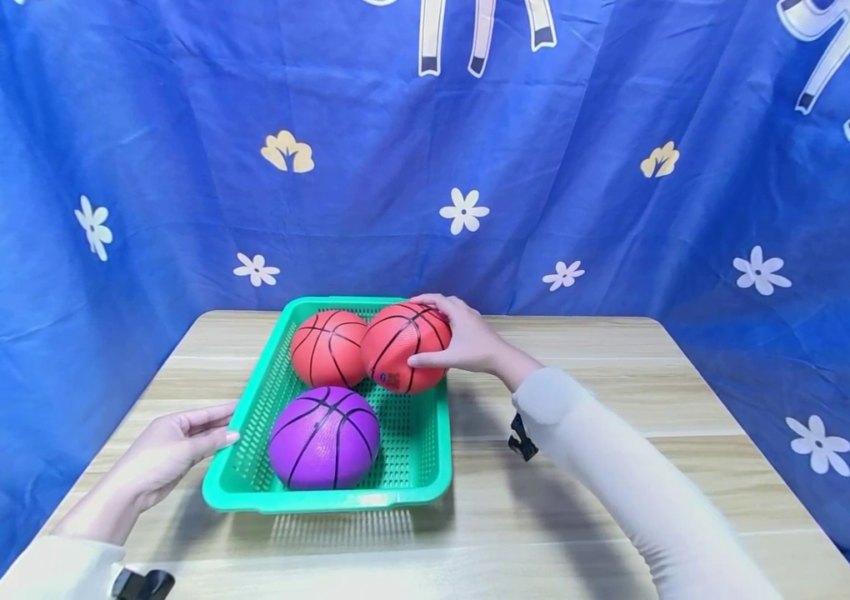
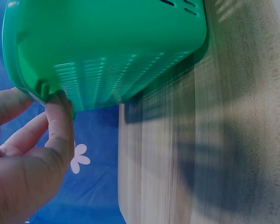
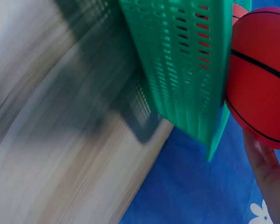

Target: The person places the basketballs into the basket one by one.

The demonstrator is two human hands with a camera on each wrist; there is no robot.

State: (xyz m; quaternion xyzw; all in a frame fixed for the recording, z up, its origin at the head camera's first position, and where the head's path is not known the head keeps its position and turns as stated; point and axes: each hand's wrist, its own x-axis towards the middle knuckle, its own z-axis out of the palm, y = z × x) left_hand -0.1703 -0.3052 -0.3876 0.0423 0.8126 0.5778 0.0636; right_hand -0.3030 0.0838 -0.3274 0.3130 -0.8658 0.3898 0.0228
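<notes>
A green plastic basket (image 1: 338, 500) with slotted walls stands on the table. My left hand (image 1: 177, 446) pinches its left rim between thumb and fingers; the left wrist view shows the fingertips (image 2: 58, 109) under that rim. At the basket's back right corner, my right hand (image 1: 466, 337) grips a red toy basketball (image 1: 402, 350), the thumb denting its side. This ball overlaps the right rim and sits beside a second red basketball (image 1: 327, 348) inside the basket. Nearer the front lies a purple basketball (image 1: 325, 439). In the right wrist view, the gripped ball (image 3: 261, 77) bulges above the basket wall.
The wooden table (image 1: 582, 500) extends to the right of the basket and in front of it. Behind stands a blue curtain (image 1: 365, 217) with flowers and animal legs printed on it. Black strap buckles (image 1: 521, 437) hang at both wrists.
</notes>
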